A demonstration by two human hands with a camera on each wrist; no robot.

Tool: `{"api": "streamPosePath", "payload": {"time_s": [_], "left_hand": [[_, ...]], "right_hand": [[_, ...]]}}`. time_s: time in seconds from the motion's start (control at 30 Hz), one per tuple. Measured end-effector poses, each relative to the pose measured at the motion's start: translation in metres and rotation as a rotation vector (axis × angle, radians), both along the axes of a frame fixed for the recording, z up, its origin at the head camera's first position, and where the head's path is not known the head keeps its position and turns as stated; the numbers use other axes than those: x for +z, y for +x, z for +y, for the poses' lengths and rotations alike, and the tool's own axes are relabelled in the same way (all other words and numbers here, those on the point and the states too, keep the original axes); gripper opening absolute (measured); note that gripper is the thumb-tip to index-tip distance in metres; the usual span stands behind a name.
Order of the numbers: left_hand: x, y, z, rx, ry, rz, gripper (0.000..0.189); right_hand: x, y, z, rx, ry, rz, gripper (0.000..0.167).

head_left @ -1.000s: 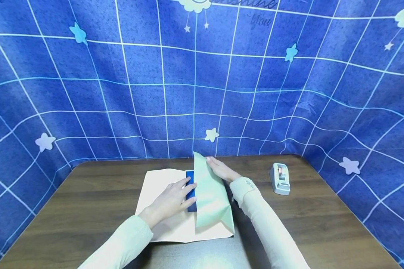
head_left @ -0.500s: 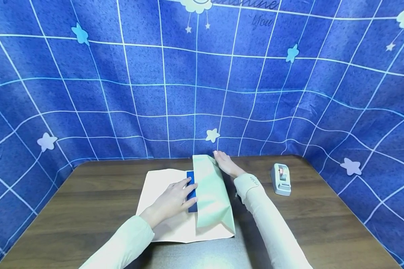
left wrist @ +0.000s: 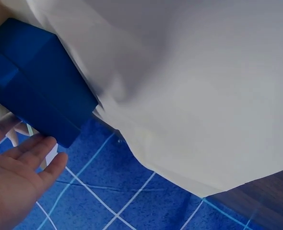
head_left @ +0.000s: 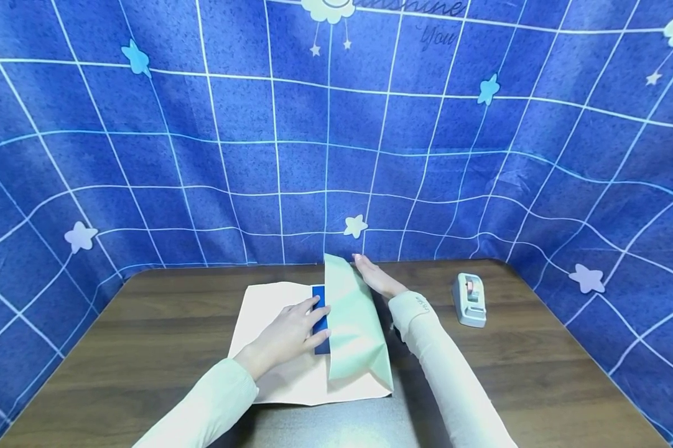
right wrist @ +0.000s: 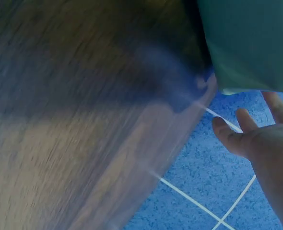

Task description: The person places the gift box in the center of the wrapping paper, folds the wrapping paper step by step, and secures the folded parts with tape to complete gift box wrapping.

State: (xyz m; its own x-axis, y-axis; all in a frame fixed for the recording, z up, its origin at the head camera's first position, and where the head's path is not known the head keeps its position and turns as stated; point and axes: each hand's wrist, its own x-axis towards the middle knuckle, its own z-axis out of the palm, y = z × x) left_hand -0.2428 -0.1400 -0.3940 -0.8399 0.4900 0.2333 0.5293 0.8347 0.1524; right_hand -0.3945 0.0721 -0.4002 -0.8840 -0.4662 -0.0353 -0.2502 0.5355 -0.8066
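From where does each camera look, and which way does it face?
Head: worn there, facing forward and down at paper, box, curtain; left hand, right hand, sleeves show.
Left wrist: worn there, facing box and paper; left hand shows.
Right wrist: worn there, facing table and paper; right hand shows.
Head and left wrist share the box.

The box (left wrist: 44,76) is plain deep blue. The paper (head_left: 269,305) is creamy white at nine o'clock from it, with a pale mint-green flap (head_left: 357,323) at three. Both sleeves (head_left: 448,367), at five and seven, are very pale mint; dark lettering marks the five-o'clock cuff (head_left: 408,311). The table (head_left: 163,323) is brown with streaky grain. At three, the dispenser (head_left: 469,300) is pale grey-blue, reddish inside. The curtain (head_left: 247,106) is blue, gridded white and light blue, with turquoise stars (head_left: 137,58) at ten and two, a lilac one at nine.
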Motion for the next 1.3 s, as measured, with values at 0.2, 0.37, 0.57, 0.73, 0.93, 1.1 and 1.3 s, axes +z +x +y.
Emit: {"api": "streamPosePath", "payload": {"time_s": [0.2, 0.37, 0.57, 0.73, 0.93, 1.1, 1.3], "left_hand": [[0.0003, 0.0, 0.0014, 0.003, 0.0, -0.005, 0.051], [0.0015, 0.0015, 0.0017, 0.01, 0.005, -0.016, 0.052], [0.001, 0.0015, 0.0019, 0.021, 0.001, -0.028, 0.051], [0.0005, 0.0006, 0.0035, 0.006, -0.017, -0.017, 0.051], [0.0018, 0.0011, 0.0044, 0.004, -0.024, -0.02, 0.05], [0.003, 0.0012, 0.0035, 0.004, -0.016, -0.026, 0.05], [0.0028, 0.0003, 0.0021, 0.008, -0.014, -0.028, 0.05]], "right_hand": [[0.0013, -0.0005, -0.0033, -0.03, 0.028, -0.015, 0.063], [0.0046, -0.0003, -0.0018, -0.09, 0.035, 0.015, 0.066], [0.0058, -0.0035, 0.0002, -0.096, -0.017, 0.07, 0.066], [0.0054, -0.0038, -0.0005, -0.136, 0.023, 0.069, 0.07], [0.0054, -0.0059, -0.0014, -0.122, 0.044, 0.093, 0.068], [0.0063, -0.0078, -0.0005, -0.108, 0.045, 0.121, 0.063], [0.0061, -0.0099, -0.0034, -0.109, 0.016, 0.151, 0.058]]}}
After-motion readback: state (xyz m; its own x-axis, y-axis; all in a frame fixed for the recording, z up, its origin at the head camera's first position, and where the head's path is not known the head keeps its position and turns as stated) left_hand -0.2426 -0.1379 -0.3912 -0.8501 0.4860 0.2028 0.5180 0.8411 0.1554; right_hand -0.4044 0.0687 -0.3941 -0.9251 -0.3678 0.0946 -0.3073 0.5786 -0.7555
